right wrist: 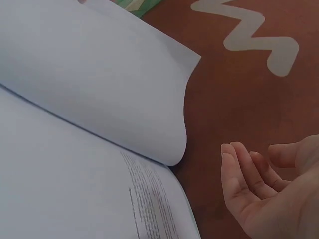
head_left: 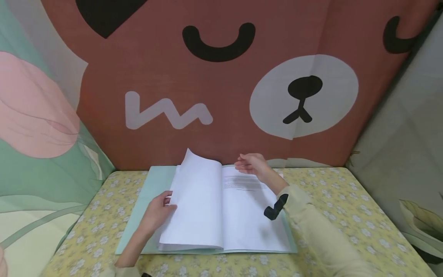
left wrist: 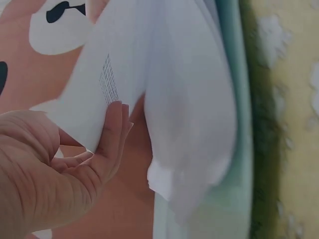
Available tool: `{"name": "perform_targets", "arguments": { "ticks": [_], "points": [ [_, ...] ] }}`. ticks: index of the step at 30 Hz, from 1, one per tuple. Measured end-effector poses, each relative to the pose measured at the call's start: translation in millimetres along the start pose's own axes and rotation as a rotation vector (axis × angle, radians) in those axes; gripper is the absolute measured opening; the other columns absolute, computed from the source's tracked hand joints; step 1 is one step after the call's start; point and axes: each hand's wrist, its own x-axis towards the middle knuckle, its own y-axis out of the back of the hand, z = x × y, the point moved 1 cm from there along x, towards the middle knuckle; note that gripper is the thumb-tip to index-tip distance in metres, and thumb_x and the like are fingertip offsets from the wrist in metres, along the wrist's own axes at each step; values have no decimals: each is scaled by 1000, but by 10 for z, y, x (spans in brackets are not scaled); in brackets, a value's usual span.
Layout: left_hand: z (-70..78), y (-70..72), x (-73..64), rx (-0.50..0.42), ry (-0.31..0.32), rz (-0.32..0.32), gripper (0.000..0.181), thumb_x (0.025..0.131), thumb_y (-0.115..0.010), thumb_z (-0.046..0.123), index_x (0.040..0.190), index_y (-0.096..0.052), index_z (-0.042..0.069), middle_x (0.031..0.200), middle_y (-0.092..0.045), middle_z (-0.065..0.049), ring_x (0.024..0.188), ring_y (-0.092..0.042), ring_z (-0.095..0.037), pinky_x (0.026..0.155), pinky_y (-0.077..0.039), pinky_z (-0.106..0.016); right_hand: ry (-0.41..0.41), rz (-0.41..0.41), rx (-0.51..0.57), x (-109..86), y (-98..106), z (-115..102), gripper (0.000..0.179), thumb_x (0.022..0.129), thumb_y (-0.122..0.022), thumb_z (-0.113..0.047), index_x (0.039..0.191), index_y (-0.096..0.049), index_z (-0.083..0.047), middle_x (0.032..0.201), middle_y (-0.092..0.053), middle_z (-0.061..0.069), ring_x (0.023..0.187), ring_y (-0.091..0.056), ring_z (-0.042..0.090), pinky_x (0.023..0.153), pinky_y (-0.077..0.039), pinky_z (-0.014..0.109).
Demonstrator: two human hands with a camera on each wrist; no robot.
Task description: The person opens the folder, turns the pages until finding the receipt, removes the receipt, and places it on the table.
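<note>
A light-green folder (head_left: 133, 227) of bound white sheets lies spread on the table. My left hand (head_left: 157, 211) holds the outer edge of the turned left sheet (head_left: 197, 204), whose top corner stands raised. In the left wrist view, the left hand (left wrist: 65, 174) has this sheet (left wrist: 129, 64) between thumb and fingers, with more paper bowed beside it. My right hand (head_left: 254, 165) hovers by the top of the right-hand page (head_left: 254, 215), which bears a short printed block. Seen from the right wrist, the right hand (right wrist: 271, 189) has loosely bent fingers and holds nothing.
A yellow flowered cloth (head_left: 360, 231) covers the table around the folder. Directly behind it rises a brown hanging with a bear's face (head_left: 221, 77). Fabric panels stand at the left (head_left: 34, 115) and right (head_left: 408, 134). A black strap (head_left: 277, 207) hangs at the right wrist.
</note>
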Motion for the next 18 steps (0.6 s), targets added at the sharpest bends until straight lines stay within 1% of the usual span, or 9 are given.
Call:
{"name": "perform_targets", "arguments": {
  "ticks": [4, 8, 12, 15, 18],
  "points": [
    [-85, -2, 27, 50, 33, -8, 49, 99, -63, 4, 144, -49, -11, 135, -58, -34, 123, -58, -44, 103, -49, -58, -22, 42, -19, 24, 148, 65, 37, 107, -57, -15, 130, -57, 14, 92, -76, 12, 75, -75, 16, 71, -63, 28],
    [-140, -4, 49, 94, 44, -24, 50, 99, -63, 3, 144, -47, -12, 129, -60, -33, 119, -59, -44, 99, -51, -57, -20, 79, -81, 22, 288, 102, 37, 107, -58, -16, 131, -58, 12, 97, -76, 15, 77, -75, 16, 71, -62, 26],
    [-191, -20, 86, 135, 52, -44, 52, 98, -63, 3, 145, -45, -13, 127, -61, -34, 117, -60, -45, 96, -53, -57, -11, 107, -151, 26, 422, 153, 35, 106, -58, -15, 130, -57, 11, 105, -75, 20, 80, -75, 17, 73, -62, 26],
    [-218, -38, 113, 156, 58, -56, 54, 98, -63, 3, 146, -43, -12, 127, -61, -35, 117, -61, -45, 95, -53, -56, -9, 129, -183, 43, 525, 209, 36, 106, -58, -13, 132, -56, 13, 105, -74, 20, 80, -75, 17, 76, -62, 28],
    [-232, -46, 124, 171, 58, -61, 56, 97, -64, 2, 147, -42, -12, 119, -64, -31, 106, -63, -39, 88, -55, -51, -6, 147, -204, 53, 628, 275, 37, 106, -58, -12, 133, -54, 14, 102, -74, 18, 82, -74, 17, 78, -62, 28]
  ]
}}
